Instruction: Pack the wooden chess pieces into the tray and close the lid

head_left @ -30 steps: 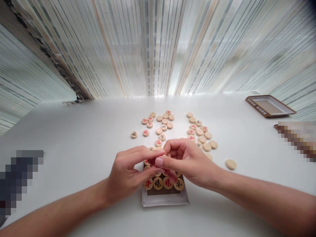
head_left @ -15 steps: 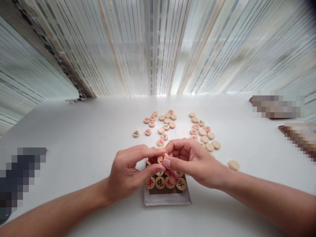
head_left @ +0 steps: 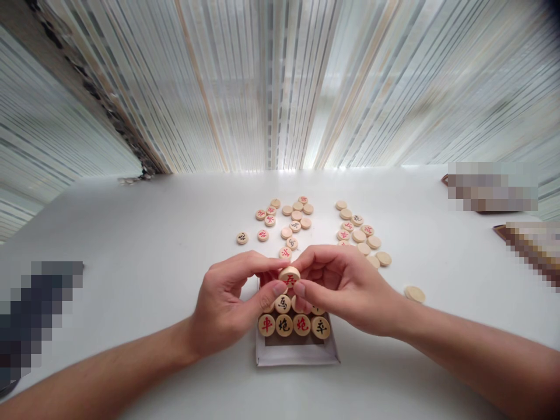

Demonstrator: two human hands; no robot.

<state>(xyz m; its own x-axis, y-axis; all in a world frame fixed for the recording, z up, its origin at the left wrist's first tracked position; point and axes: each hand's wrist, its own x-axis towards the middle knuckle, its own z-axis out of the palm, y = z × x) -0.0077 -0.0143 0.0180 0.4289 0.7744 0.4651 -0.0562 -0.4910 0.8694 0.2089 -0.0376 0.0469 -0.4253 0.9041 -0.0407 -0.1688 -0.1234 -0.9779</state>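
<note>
Between the fingertips of my left hand [head_left: 236, 297] and my right hand [head_left: 345, 289] is a round wooden Chinese chess piece [head_left: 289, 276] with a red character. Both hands pinch it from the sides, above a shallow white box [head_left: 297, 356] with a dark floor. In the box's near row lie a red-marked piece [head_left: 266, 325], a black-marked piece [head_left: 284, 325], another red-marked piece [head_left: 301, 325] and another black-marked piece [head_left: 321, 328]. Behind that row sits a black-marked piece [head_left: 283, 303]; my fingers partly hide its neighbours and the box's far end.
Loose chess pieces lie beyond my hands in a left cluster [head_left: 296, 216] and a right cluster [head_left: 359, 235], some face down. One pale piece [head_left: 415, 294] lies near my right forearm. Blurred objects stand at the table's sides. A striped curtain [head_left: 280, 87] hangs behind the white table [head_left: 188, 221].
The held piece has turned between my fingers, its red character now lower and its edge showing on top. My right fingers have lifted slightly, uncovering more of the pieces in the box.
</note>
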